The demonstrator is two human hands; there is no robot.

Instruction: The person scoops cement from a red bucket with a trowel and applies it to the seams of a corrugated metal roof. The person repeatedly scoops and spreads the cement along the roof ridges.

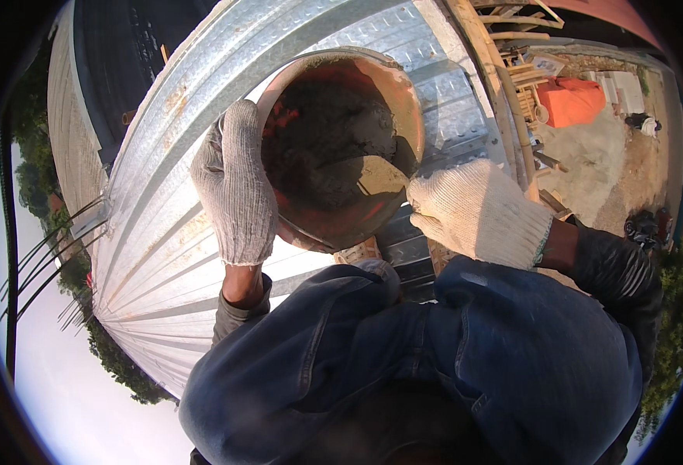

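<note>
A round bucket [279, 85], reddish inside and crusted with grey, stands in front of my knees. Wet grey mortar [318, 132] lies inside it. My left hand [241, 182], in a knitted whitish glove, grips the bucket at its left rim; some of its fingertips are hidden. On the right side, my right hand [477, 213], gloved alike, is closed in a fist around a trowel, and the handle is hidden within the fist. The trowel's blade [369, 180] reaches into the bucket over the mortar, partly lit by sun.
Ribbed metal decking [179, 194] spreads under and around the bucket. Wooden boards [504, 101] run along its right edge. Beyond and lower are a concrete surface [582, 167] and an orange tarp [570, 101]. Thin bars [55, 248] stick out at the left edge.
</note>
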